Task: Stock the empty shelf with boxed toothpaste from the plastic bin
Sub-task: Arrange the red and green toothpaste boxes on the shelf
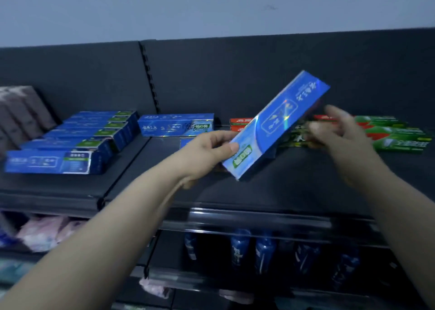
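Note:
My left hand (211, 152) grips the near end of a long blue toothpaste box (277, 123), which tilts up to the right above the dark shelf (270, 189). My right hand (339, 135) hovers just right of the box, fingers loosely spread and blurred, holding nothing. Behind the held box, another blue box (175, 125) stands on the shelf, with a second one partly hidden below it. Red boxes (240, 123) and green boxes (397, 138) lie at the back right of the shelf. The plastic bin is out of view.
Several blue toothpaste boxes (70, 145) lie stacked on the left shelf section, beside grey packs (21, 112). Blue bottles (263, 251) stand on the lower shelf; pink packages (44, 234) sit lower left. A slotted upright (150, 79) divides the back panel.

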Tool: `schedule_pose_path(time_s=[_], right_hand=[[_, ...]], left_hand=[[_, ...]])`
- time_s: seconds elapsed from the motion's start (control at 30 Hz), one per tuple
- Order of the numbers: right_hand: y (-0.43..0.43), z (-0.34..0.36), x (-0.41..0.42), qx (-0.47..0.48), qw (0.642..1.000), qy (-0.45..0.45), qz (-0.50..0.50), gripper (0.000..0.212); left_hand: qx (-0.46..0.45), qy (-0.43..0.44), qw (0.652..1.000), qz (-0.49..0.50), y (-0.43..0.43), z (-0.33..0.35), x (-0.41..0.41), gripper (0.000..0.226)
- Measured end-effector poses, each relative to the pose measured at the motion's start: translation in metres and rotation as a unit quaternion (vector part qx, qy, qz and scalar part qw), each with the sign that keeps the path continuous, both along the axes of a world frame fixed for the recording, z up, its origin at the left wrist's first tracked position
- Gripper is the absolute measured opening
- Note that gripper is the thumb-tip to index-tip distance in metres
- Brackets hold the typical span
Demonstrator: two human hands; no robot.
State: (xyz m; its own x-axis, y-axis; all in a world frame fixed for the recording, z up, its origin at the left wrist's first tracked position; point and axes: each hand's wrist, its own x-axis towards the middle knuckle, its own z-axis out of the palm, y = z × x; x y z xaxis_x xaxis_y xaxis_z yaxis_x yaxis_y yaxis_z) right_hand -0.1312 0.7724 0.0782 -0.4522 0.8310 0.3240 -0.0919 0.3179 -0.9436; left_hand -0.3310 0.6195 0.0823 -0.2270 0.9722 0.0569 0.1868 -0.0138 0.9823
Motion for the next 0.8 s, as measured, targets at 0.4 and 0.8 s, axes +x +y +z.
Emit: schedule_pose_path(time_s=[0.4,0.8], right_hand=[[-0.005,0.009,-0.015,0.033,0.988,-0.118,0.097,0.036],[0.002,0.023,-0.021,0.077,0.961,-0.208,0.162,0.037]], left_hand=[[-0.016,0.529,0.812,0.246,0.006,-0.016,-0.038,0.058],[-0.214,0.533,0.808,0.131,-0.044,0.024,-0.140,0.053]])
